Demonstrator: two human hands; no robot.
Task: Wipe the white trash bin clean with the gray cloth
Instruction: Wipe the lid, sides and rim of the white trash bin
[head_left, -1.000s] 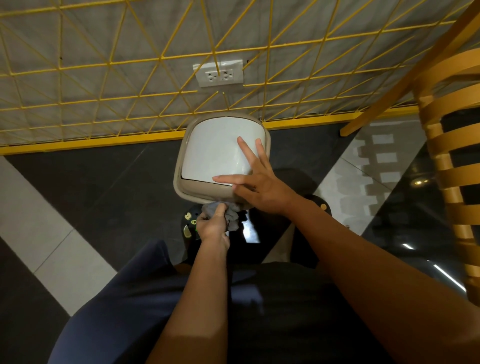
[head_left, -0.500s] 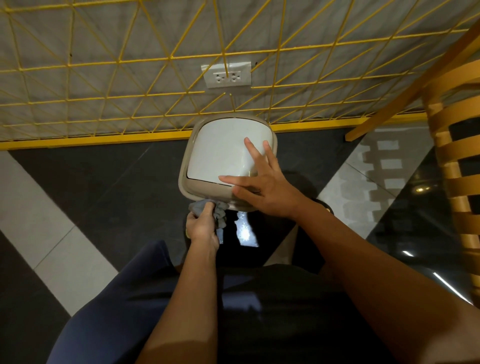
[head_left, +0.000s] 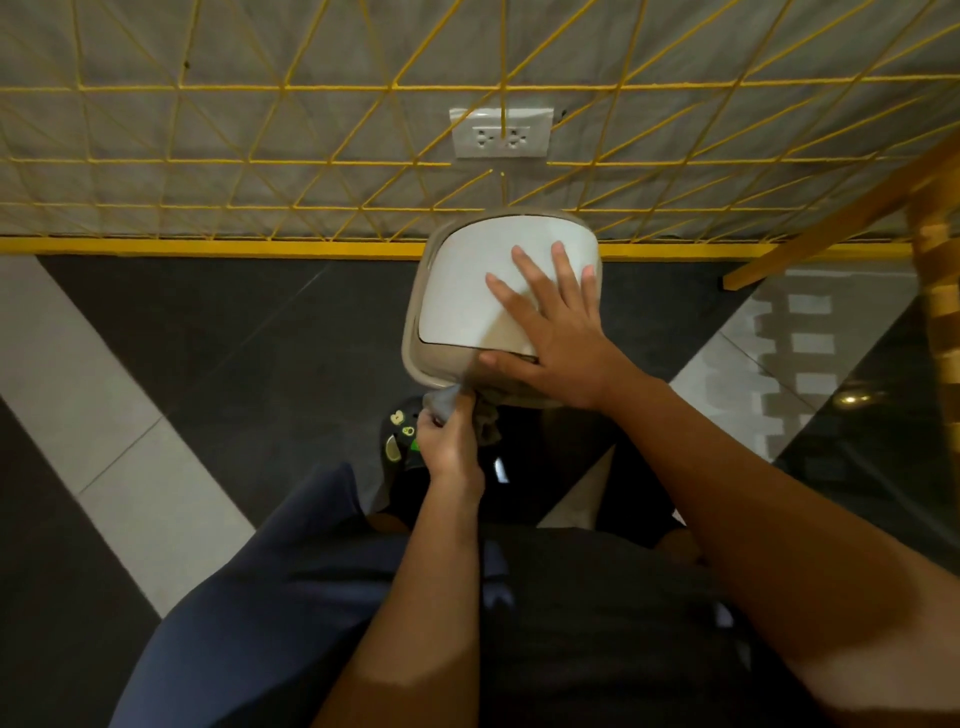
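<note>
A: Left hand (head_left: 449, 447) grip clenched on gray cloth (head_left: 457, 402), pressed to white trash bin (head_left: 457, 291) front rim. Right hand (head_left: 553, 332) flat on the lid, fingers spread, grasping nothing.

B: Bin where?

A: On the floor (head_left: 218, 332), against the yellow wire fence (head_left: 260, 156).

B: Risk?

A: Swing lid could tip under that palm; bin slides. No readable writing.
</note>
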